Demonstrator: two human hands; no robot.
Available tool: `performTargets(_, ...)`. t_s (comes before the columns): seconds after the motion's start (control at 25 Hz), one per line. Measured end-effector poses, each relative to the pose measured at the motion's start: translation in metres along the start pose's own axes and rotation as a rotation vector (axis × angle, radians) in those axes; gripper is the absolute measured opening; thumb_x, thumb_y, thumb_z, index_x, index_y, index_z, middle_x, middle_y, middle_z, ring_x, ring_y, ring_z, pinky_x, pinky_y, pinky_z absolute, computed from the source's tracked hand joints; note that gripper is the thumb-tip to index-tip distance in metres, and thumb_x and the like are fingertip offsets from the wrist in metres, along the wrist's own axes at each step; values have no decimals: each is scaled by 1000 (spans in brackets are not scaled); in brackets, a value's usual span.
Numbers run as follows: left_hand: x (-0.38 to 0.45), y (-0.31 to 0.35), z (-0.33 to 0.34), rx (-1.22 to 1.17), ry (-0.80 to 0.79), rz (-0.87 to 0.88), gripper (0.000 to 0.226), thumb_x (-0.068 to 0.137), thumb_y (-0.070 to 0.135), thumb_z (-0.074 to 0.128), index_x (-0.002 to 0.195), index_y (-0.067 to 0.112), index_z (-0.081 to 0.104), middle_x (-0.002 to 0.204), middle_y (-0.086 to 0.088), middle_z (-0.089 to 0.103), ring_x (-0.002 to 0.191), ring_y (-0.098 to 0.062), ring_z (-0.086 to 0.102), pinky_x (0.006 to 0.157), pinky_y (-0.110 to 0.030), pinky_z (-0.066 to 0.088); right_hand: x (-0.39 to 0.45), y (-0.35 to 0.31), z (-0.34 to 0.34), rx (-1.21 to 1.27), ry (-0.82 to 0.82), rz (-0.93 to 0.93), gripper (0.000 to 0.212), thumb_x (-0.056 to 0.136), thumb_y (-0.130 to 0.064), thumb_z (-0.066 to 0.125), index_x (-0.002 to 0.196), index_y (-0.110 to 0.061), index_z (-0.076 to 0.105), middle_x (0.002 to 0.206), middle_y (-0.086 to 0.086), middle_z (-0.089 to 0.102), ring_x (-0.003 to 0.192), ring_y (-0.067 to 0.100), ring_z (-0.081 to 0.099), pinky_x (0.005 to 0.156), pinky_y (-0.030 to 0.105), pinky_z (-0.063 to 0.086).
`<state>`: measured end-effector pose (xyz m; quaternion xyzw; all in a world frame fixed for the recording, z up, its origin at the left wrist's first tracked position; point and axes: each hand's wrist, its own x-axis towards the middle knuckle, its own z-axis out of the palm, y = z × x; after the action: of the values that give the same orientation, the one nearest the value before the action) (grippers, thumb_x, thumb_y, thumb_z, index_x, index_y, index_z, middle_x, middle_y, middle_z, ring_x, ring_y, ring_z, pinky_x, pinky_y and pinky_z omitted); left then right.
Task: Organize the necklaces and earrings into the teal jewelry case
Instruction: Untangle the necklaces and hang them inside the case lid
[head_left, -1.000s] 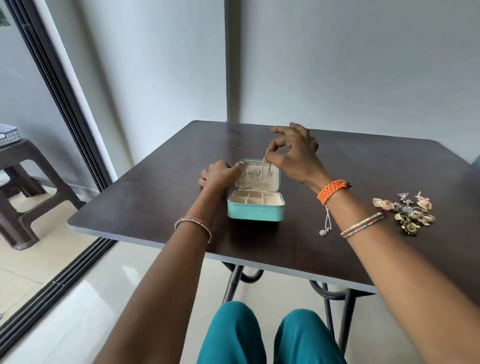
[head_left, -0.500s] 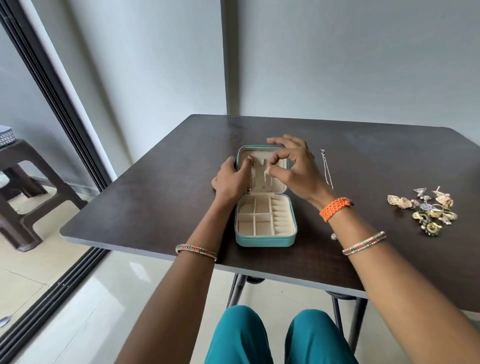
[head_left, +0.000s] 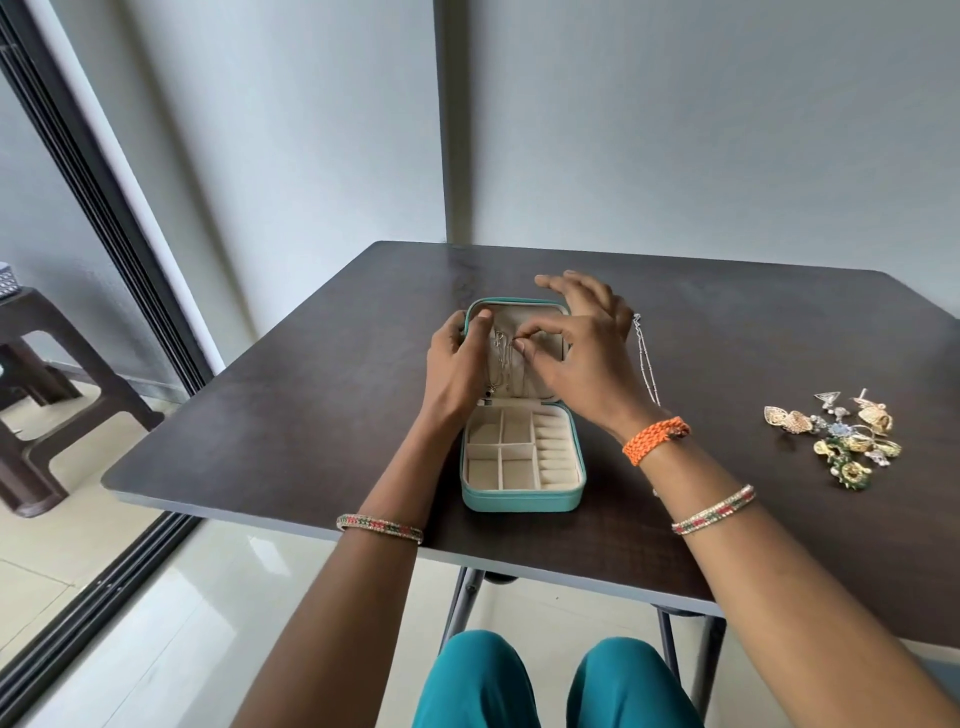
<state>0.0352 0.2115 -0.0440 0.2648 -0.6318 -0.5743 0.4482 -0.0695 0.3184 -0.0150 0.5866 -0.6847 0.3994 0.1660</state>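
Teal jewelry case (head_left: 522, 499) open flat on the dark table (head_left: 270, 415), long axis running straight away from the body: lid half far, compartment tray near. Left hand (head_left: 457, 364) curled round the lid's left edge, thumb over the rim, steadying it. Right hand (head_left: 576, 353) over the lid's right part, thumb and forefinger pinching something fine at the top of the hung necklace (head_left: 501, 364), other fingers spread past the lid's far right corner; whether clasp or hook lies in the pinch, too small to tell. Chain hanging down the lid lining along the case's long axis, pendant end just above the hinge. Second necklace (head_left: 645, 364) loose on the table just right of the lid, parallel to the case, nearer the right hand by far. Earrings (head_left: 841, 436) heaped well right of the case, again on the right hand's side. Probably next: fix the pinched end, then reach right for the loose chain.
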Motion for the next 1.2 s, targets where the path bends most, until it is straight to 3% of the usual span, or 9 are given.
performTargets(0.12, 1, 0, 0, -12, -1, 2, 53, 77, 50, 51, 90, -1, 56, 77, -9, 52, 73, -19, 46, 70, -38, 41, 2, -1, -3, -19, 66, -7, 2, 79, -27, 72, 81, -28, 73, 130, 1, 58, 127, 24, 39, 100, 47, 24)
performTargets(0.36, -5, 5, 1, -24, -18, 81, 27, 81, 39, 50, 78, 15, 61, 71, -1, 54, 70, -16, 46, 67, -38, 41, 5, -6, -5, -32, 173, -3, 6, 75, -31, 73, 80, -27, 75, 126, 1, 60, 121, 20, 42, 96, 46, 26)
performTargets(0.64, -8, 11, 2, 9, -15, 127, 31, 86, 32, 45, 91, 10, 66, 78, 1, 62, 74, -12, 53, 70, -34, 45, 8, -14, -5, -33, 193, 0, 7, 75, -33, 72, 78, -27, 75, 125, -1, 60, 120, 21, 44, 96, 52, 29)
performTargets(0.84, -10, 13, 2, 39, -28, 158, 35, 88, 34, 42, 94, 10, 66, 81, -2, 64, 75, -12, 54, 69, -33, 46, 6, -19, -7, -35, 266, 90, 5, 71, -33, 75, 70, -29, 73, 138, 2, 51, 127, 18, 43, 102, 46, 21)
performTargets(1.2, -14, 17, 3, 93, 14, 163, 30, 88, 39, 40, 79, 19, 61, 69, 3, 54, 66, -11, 46, 61, -33, 40, 5, -18, -5, 99, 235, 254, 19, 68, -25, 82, 71, -28, 63, 136, -5, 48, 125, 14, 44, 102, 52, 26)
